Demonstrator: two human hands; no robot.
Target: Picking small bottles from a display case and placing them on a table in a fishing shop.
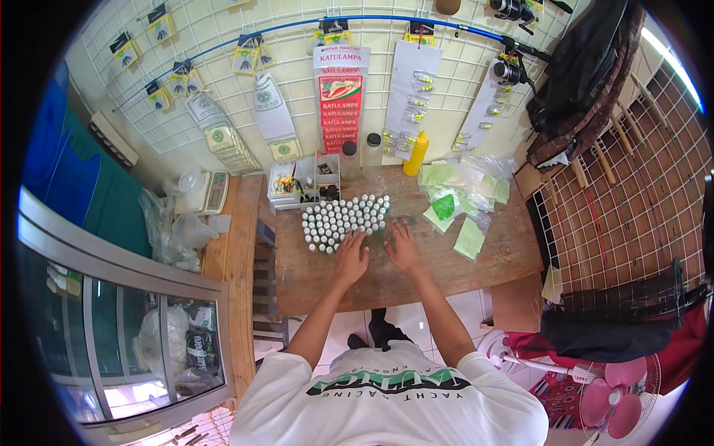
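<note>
Many small bottles with white caps (pixel 336 222) stand packed together on a wooden table (pixel 446 267). My left hand (pixel 351 259) is at their near edge, fingers spread and fingertips beside or on the nearest caps; whether they touch cannot be told. Just right of the group, my right hand (pixel 404 250) rests low over the wood with its fingers apart and nothing held. Behind the bottles stand a divided white tray (pixel 287 203) with small items and two clear jars with dark lids (pixel 350 161) (pixel 372 150). A yellow squeeze bottle (pixel 416 154) is at the back.
Plastic packets with light green contents (pixel 469 237) lie at the table's right. A digital scale (pixel 215 192) and a plastic funnel (pixel 194 231) sit on the left wooden counter. Fishing tackle and a blue rod (pixel 368 17) hang on the wall grid. A pink fan (pixel 613 396) stands at lower right.
</note>
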